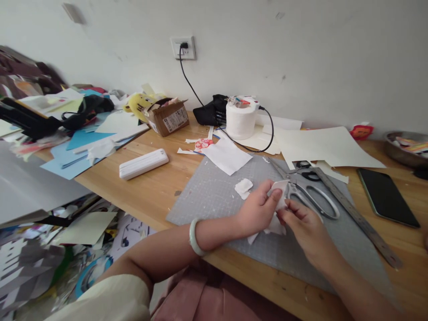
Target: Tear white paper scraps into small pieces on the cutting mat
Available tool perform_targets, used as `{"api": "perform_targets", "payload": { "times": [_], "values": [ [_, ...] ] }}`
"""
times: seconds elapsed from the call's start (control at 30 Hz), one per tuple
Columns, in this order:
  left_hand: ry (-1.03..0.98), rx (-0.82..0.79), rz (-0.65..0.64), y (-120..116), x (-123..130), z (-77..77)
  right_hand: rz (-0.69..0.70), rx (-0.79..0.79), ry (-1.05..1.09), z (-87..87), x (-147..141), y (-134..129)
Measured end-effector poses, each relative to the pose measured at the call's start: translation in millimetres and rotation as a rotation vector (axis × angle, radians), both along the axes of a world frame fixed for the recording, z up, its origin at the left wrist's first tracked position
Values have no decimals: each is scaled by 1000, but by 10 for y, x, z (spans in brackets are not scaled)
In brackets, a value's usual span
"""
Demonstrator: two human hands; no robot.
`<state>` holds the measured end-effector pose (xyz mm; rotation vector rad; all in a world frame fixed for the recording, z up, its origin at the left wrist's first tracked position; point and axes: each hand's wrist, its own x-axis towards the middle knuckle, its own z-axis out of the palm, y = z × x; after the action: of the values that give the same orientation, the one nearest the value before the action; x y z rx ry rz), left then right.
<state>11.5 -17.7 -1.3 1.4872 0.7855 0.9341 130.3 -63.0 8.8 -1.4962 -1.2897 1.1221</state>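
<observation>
Over the grey cutting mat [207, 196], my left hand [257, 211] pinches a small piece of white paper [280, 187] between thumb and fingers. My right hand [302, 223] is closed at the lower right edge of that same piece, thumb and fingertips pressed together. Below both hands lie white paper scraps [276, 226], partly covered by them. A crumpled white scrap [244, 188] rests on the mat to the left. Just beyond my right hand are silver-handled scissors [323, 203], lying on the mat.
A metal ruler [361, 220] and a phone [388, 196] lie at the right. Behind the mat stands a white round pot [240, 118] with a black cord. A white case [143, 164], a cardboard box [169, 118] and piled paper [90, 140] are on the left.
</observation>
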Motion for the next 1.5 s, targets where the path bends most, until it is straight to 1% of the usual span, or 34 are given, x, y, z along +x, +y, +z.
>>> {"api": "perform_targets", "payload": {
  "times": [0.1, 0.27, 0.53, 0.63, 0.73, 0.8, 0.87, 0.97, 1.03, 1.1, 1.2, 1.23, 1.3, 1.5],
  "values": [
    [-28, -26, 18, 21, 12, -18, -2, 4, -2, 4, 8, 0],
    [9, -25, 60, 35, 21, -27, -14, 10, -8, 13, -1, 8],
    [-41, -90, 74, 29, 22, -26, -13, 15, -16, 38, -14, -12],
    [-81, -134, 158, 100, 0, -8, -3, 16, -15, 44, 18, -27],
    [-175, -159, 236, 174, -22, 0, -8, 12, 1, 59, 45, -31],
    [-173, -155, 212, 173, -24, -10, -16, -3, 23, 59, 46, -22],
    [-96, -131, 130, 122, -13, -27, -21, -19, 40, 39, 33, -3],
    [21, -47, 7, 19, 8, -45, -30, -31, 42, -13, 15, 21],
    [44, -20, -16, 0, 16, -47, -31, -33, 33, -33, 18, 21],
    [5, -70, 40, 43, 16, -43, -27, -27, 20, -23, 31, 8],
    [-137, -168, 201, 159, 8, -41, -17, -7, 7, 24, 48, -16],
    [-174, -182, 226, 187, 6, -41, -14, -5, 9, 36, 48, -19],
    [-200, -187, 200, 198, 4, -44, -16, -10, 20, 41, 42, -15],
    [-80, -169, -67, 21, 4, -48, -46, -18, 43, -28, 24, 17]
  ]
}}
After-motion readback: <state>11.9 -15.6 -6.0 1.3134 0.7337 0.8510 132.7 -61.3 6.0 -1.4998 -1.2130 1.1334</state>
